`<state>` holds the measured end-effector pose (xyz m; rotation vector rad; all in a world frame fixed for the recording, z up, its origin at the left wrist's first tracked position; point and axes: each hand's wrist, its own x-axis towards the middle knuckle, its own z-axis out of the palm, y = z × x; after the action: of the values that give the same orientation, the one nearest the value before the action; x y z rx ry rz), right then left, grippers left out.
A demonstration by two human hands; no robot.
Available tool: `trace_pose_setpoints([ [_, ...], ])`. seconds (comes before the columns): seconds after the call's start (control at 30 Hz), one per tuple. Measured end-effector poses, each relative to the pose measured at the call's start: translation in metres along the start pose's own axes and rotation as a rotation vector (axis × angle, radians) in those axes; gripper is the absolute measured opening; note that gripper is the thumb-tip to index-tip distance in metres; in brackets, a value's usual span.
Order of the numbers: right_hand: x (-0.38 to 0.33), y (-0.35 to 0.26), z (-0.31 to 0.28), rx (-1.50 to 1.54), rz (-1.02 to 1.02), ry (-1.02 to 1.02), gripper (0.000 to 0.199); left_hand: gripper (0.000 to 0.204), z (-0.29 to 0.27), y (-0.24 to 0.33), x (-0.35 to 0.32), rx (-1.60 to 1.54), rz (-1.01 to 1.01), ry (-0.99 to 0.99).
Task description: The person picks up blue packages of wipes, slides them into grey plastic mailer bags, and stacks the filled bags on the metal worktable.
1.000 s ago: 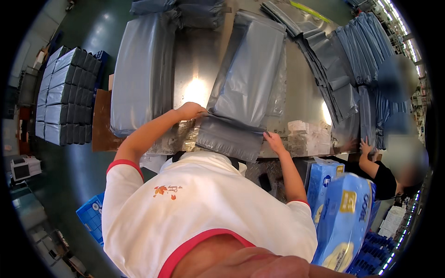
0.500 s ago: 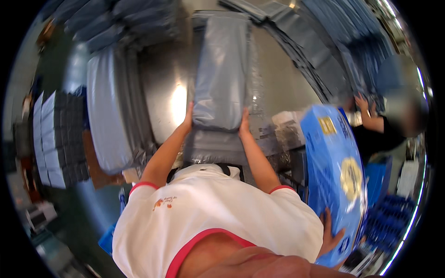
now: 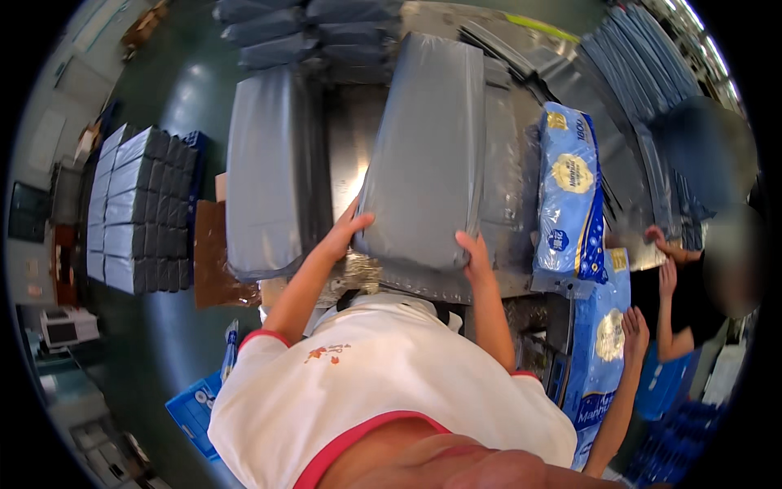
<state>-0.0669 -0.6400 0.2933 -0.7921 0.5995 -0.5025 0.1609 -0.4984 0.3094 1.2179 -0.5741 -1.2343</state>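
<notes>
A long grey plastic-wrapped package (image 3: 428, 147) lies in front of me over the metal table, slightly turned. My left hand (image 3: 346, 232) grips its near left corner, thumb on top. At its near right edge my right hand (image 3: 476, 253) presses from the side, thumb up. Its underside is hidden, so I cannot tell whether it rests or is lifted. Beneath and right of it shows grey, shiny plastic film (image 3: 505, 155). Another long grey package (image 3: 269, 171) lies to the left, apart from my hands.
Blue printed packs (image 3: 568, 191) (image 3: 599, 350) lie at the right, with a co-worker's hand (image 3: 635, 326) beside the nearer one. Another person's hands (image 3: 664, 261) work farther right. Grey packages (image 3: 314, 37) are stacked at the far left; pale bundles (image 3: 138, 216) stand on the left.
The grey package has shifted right and turned slightly, with both my hands still on it. Two blue packs now show where one did; the co-worker's hand has moved forward. My view has shifted.
</notes>
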Motion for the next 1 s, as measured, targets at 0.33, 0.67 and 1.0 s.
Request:
trace_pose_setpoints([
  [0.33,-0.025,0.067,0.175,-0.156,-0.018,-0.408,0.079,0.071,-0.099,0.038,-0.2,-0.027,0.308,0.548],
  [0.67,0.029,0.157,0.181,-0.537,-0.18,-0.384,0.061,0.033,-0.119,0.086,-0.18,1.464,0.686,1.433],
  [1.0,-0.004,0.131,-0.098,-0.743,-0.086,0.394,0.023,0.035,0.022,-0.097,-0.014,1.005,0.494,-0.011],
])
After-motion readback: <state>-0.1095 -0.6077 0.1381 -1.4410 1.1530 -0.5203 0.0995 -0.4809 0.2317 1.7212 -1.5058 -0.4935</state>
